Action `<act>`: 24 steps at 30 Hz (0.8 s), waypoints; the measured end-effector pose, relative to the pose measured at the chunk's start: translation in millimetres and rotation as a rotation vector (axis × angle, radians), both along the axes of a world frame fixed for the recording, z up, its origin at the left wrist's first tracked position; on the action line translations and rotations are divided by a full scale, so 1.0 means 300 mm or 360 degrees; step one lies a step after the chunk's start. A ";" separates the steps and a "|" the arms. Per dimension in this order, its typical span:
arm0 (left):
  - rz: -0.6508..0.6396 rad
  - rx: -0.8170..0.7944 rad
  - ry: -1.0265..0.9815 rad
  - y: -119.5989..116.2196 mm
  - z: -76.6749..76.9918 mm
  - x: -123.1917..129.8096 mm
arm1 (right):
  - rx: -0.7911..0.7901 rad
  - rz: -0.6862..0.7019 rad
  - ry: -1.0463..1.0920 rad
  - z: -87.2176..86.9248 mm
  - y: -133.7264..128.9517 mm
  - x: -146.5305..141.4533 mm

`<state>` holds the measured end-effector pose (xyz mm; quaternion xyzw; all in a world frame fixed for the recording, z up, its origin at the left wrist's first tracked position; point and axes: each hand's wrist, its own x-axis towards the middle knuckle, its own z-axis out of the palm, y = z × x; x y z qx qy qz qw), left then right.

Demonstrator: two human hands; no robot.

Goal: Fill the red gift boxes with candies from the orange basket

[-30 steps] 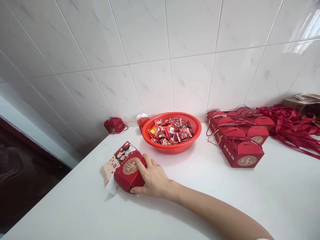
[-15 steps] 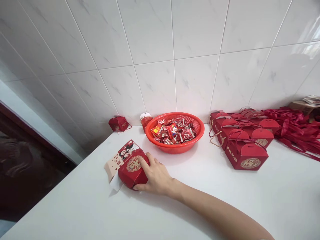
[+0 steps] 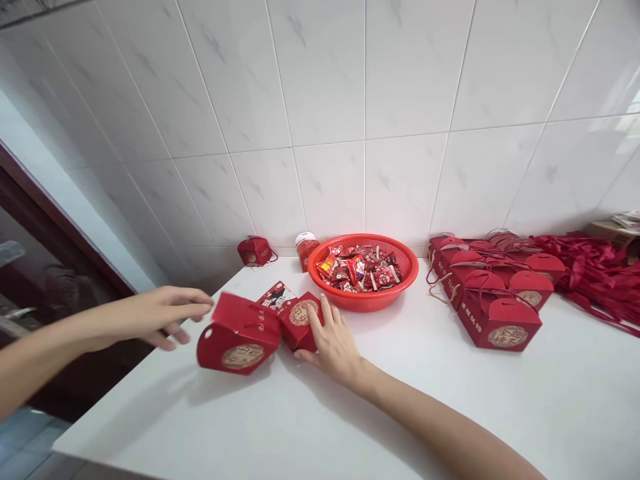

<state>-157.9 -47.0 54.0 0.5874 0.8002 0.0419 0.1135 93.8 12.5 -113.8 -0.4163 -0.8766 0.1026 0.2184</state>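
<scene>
From my remote view, my right hand (image 3: 339, 343) grips the near box (image 3: 300, 313), fingers over its top and thumb at its front edge, probably to steady it on the white table (image 3: 300, 427). A printed panel (image 3: 274, 295) shows just behind it. Beside it, a tilted box (image 3: 237, 317) has its rounded flap towards my left hand (image 3: 165, 313), which is open and holds nothing, fingertips close to the box's edge; I can't tell whether they touch. Nor can I tell whether that box rests fully on the table; its lean looks unsupported by a grip. The red basket (image 3: 367, 304) of wrapped sweets (image 3: 350, 270) stands near the wall, seemingly within reach of my right hand, its rim probably keeping the sweets together, with a jar (image 3: 305, 251) just beside it. Handled boxes (image 3: 505, 327) stand packed closely on the right, likely to save space, beside heaped ribbons (image 3: 590, 267). A small box (image 3: 255, 252) sits near the table's far left corner.
</scene>
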 end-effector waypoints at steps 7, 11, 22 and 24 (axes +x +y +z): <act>-0.0235 -0.0273 -0.0531 0.074 -0.082 0.081 | 0.0132 -0.0183 -0.0012 -0.005 0.079 -0.072; -0.0354 -0.0010 -0.0232 0.083 -0.122 0.062 | 0.0119 -0.0152 -0.0065 0.016 0.121 -0.116; -0.0495 0.0066 -0.0215 0.109 -0.203 0.128 | 0.0095 0.0388 0.0285 0.101 -0.011 -0.081; -0.0529 0.0053 -0.0169 0.123 -0.190 0.151 | 0.0109 0.0570 0.0425 0.109 -0.055 -0.060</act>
